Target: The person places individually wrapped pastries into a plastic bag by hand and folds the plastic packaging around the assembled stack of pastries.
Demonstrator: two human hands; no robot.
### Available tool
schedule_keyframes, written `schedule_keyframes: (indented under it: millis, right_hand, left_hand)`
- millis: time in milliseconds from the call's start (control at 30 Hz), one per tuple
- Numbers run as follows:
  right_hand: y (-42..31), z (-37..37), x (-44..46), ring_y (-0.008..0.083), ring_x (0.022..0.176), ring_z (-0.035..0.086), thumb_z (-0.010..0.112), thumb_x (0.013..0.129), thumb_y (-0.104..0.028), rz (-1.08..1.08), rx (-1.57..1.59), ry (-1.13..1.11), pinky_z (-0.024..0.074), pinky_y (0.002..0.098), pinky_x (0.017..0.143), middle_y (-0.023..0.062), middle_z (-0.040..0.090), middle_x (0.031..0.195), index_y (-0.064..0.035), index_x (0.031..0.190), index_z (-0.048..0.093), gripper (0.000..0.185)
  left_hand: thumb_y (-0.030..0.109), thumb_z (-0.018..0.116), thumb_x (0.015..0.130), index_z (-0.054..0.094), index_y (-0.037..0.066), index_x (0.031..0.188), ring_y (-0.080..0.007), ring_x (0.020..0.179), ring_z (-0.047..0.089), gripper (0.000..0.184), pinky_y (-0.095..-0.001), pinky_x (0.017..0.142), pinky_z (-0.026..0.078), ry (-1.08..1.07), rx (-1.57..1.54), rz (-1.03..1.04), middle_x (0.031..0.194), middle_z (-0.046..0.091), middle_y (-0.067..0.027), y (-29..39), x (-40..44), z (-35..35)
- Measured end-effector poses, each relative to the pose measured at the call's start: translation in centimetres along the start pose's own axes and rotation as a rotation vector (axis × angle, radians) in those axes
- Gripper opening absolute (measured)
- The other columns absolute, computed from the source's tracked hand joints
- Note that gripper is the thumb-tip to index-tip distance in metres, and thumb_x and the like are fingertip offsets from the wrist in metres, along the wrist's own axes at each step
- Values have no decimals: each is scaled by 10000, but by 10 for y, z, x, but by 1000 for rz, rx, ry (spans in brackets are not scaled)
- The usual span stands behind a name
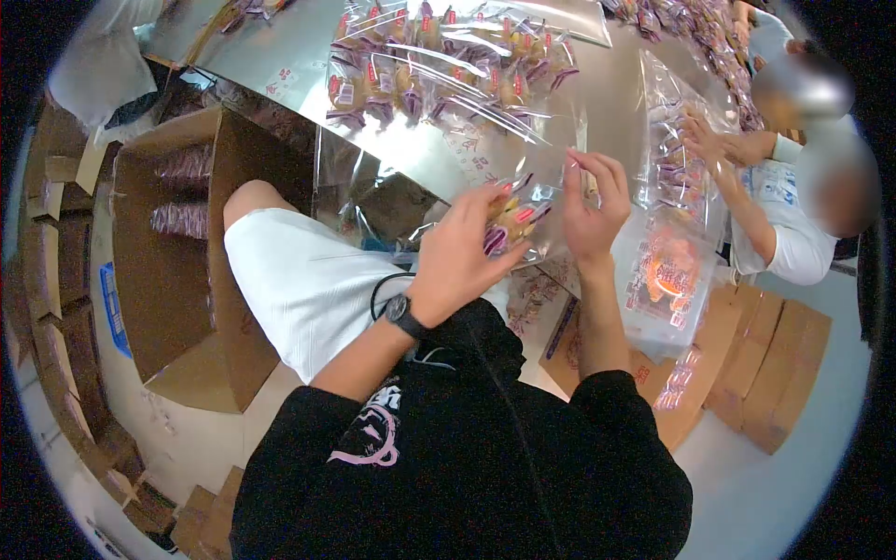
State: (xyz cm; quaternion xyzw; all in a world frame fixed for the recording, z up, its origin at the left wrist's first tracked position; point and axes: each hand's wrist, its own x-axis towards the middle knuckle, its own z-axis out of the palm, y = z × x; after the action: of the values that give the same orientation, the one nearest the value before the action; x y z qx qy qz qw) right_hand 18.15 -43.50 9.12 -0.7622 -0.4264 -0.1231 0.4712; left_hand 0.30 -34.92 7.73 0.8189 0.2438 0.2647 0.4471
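Small packets [513,222] lie within the left grip [457,247], clamped on them, and beside the right grip [597,210], pinched together on a clear bag [553,201]; packets purple-edged, red-labelled, yellowish inside.

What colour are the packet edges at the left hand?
Purple, on the packets by the left hand; head view.

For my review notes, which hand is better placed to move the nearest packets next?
Probably the left hand: it holds the packets, while the right hand seems to pinch the clear bag.
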Motion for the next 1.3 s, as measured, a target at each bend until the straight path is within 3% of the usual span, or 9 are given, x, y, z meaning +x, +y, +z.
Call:
schedule_keyframes:
  millis: [367,500,667,767,833,967,1067,1167,1300]
  right_hand:
    - [-12,1,0,294,991,660,783,847,-11,-176,-64,130,527,389,860,123,697,1041,-65,1107,741,268]
    - [-18,-2,-45,323,1017,662,735,830,80,-394,-101,188,526,397,909,150,653,1097,-11,1167,698,352]
    - [-29,11,-106,358,1170,609,691,852,11,246,264,-115,506,433,1006,204,604,1286,11,1344,586,503]
    - [-26,15,-93,338,1240,583,662,874,-2,175,113,-160,484,426,1052,218,561,1377,20,1485,478,638]
    - [-16,26,-97,310,1224,583,648,869,17,347,394,-154,483,404,1046,215,534,1428,9,1534,427,701]
    - [-25,26,-89,264,1149,597,615,862,56,363,345,-189,523,349,942,208,481,1521,-11,1578,372,760]
    - [-30,23,-68,169,911,594,609,886,60,405,526,-156,525,301,833,125,580,1318,-15,1595,357,756]
    - [-10,26,-59,129,841,562,605,891,57,309,240,-166,511,269,754,139,588,1314,-39,1601,364,756]
    - [-9,16,-53,217,912,657,571,903,54,321,223,-194,511,266,715,233,544,1490,-31,1574,403,697]
  left_hand:
    - [343,839,840,456,14,1423,-414,1035,659,771,-461,880,552,169,-134,-4,1257,584,-245,-8,55,57]
    - [288,894,767,462,46,1375,-461,1055,656,784,-522,841,563,167,34,-22,1413,470,-236,-14,64,67]
    - [317,922,731,474,38,1417,-498,995,657,866,-531,816,562,117,57,-31,1329,468,-255,-5,67,61]
    - [162,872,757,480,16,1398,-517,998,658,765,-545,837,560,55,17,-43,1336,466,-272,-14,71,53]
    - [98,846,766,468,28,1383,-514,980,661,727,-555,808,564,97,70,-15,1332,450,-243,-15,72,51]
    - [133,865,750,475,14,1371,-508,1044,649,743,-542,822,573,-40,141,19,1314,465,-247,-13,71,32]
    - [241,888,749,479,128,1479,-437,1116,648,845,-496,862,580,-168,261,53,1371,512,-204,-9,69,19]
    - [294,884,764,499,181,1507,-396,1142,651,844,-466,869,586,-138,357,219,1367,557,-170,-21,69,17]
    - [310,867,778,530,193,1492,-386,1136,653,799,-453,859,586,-195,373,306,1344,587,-166,-20,79,11]
